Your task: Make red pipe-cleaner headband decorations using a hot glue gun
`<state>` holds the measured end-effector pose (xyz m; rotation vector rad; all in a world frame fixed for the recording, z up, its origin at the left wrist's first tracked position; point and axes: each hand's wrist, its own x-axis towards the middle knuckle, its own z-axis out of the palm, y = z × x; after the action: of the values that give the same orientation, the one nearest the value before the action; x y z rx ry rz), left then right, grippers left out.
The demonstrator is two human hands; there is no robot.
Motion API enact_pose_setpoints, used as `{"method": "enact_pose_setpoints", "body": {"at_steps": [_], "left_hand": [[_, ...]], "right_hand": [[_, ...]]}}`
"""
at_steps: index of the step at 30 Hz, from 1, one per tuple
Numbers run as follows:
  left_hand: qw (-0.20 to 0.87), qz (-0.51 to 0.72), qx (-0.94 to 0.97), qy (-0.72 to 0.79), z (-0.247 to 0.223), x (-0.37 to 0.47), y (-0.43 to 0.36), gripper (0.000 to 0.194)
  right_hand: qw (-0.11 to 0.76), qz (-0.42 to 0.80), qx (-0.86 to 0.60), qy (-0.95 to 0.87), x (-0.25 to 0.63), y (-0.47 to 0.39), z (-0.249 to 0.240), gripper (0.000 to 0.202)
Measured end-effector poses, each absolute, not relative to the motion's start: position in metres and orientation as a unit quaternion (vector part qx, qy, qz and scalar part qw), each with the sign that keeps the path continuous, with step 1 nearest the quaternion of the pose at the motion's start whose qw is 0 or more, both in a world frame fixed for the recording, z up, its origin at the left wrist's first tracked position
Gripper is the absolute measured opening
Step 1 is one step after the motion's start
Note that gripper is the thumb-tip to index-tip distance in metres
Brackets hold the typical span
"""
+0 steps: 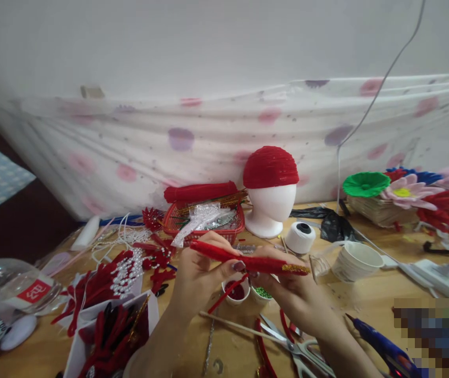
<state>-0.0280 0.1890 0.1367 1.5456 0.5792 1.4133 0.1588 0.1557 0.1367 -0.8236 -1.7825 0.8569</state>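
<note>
The left hand (204, 278) was closed in a pinch, thumb on the near side and fingers curled behind, gripping a long, fuzzy red strip (263, 262) near its middle. The right hand (283, 286) gripped the same strip further along, its fingers tucked partly underneath; I could not make out every fingertip. The strip lay across both hands in mid-air, above the table (192, 346), its left end slightly higher and its gold tip (295, 269) pointing right. A thin red stem (228, 294) slanted down and left from between the hands; I could not tell how it was joined.

The step, as I judged it, was two-handed handling of the strip around that stem. Done well, it called for a light, steady pinch close to the stem, so that the fuzz was not crushed, and for little pull between the hands. Both wrists were raised and bent inward, the forearms converging from the lower edge, a pose I judged well suited to fine work.

Beneath the hands stood a cup of dark red bits (235, 290) and one of green beads (262, 292); I would have held the stem clear of both. Nearer the body lay a wooden stick (243, 326) and scissors (293, 346), with a blue glue gun (382, 341) to the right. Beyond stood a white foam head (275, 205) in a red cap (269, 168).
</note>
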Motion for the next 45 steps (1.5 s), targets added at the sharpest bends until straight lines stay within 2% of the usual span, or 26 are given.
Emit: {"method": "enact_pose_setpoints", "body": {"at_steps": [2,7,12,14,17,20,24,31,39,45], "left_hand": [[0.462,0.571,0.64,0.226,0.135,-0.029,0.191,0.01],[0.412,0.532,0.714,0.193,0.134,-0.033,0.196,0.038],[0.467,0.525,0.694,0.157,0.14,-0.058,0.202,0.066],[0.439,0.565,0.676,0.177,0.145,-0.072,0.201,0.054],[0.296,0.564,0.728,0.253,0.151,-0.081,0.194,0.016],[0.203,0.507,0.791,0.277,0.154,-0.068,0.183,0.021],[0.164,0.497,0.804,0.283,0.154,-0.046,0.178,0.021],[0.204,0.512,0.791,0.267,0.152,-0.044,0.182,0.013],[0.197,0.5,0.804,0.257,0.151,-0.044,0.181,0.01],[0.213,0.444,0.823,0.283,0.155,-0.046,0.176,0.006]], "right_hand": [[0.482,0.339,-0.341,-0.732,0.158,0.156,0.138,0.017],[0.493,0.279,-0.306,-0.765,0.158,0.158,0.14,0.016],[0.489,0.177,-0.284,-0.805,0.162,0.162,0.137,0.028],[0.491,0.118,-0.282,-0.816,0.165,0.163,0.137,0.028],[0.464,0.027,-0.286,-0.838,0.167,0.162,0.141,0.025],[0.429,-0.037,-0.294,-0.854,0.165,0.16,0.147,0.024],[0.429,-0.065,-0.29,-0.853,0.163,0.158,0.15,0.022],[0.442,-0.11,-0.294,-0.84,0.164,0.158,0.144,0.019],[0.442,-0.111,-0.287,-0.843,0.165,0.154,0.142,0.014],[0.427,-0.131,-0.284,-0.848,0.165,0.151,0.145,0.018]]}}
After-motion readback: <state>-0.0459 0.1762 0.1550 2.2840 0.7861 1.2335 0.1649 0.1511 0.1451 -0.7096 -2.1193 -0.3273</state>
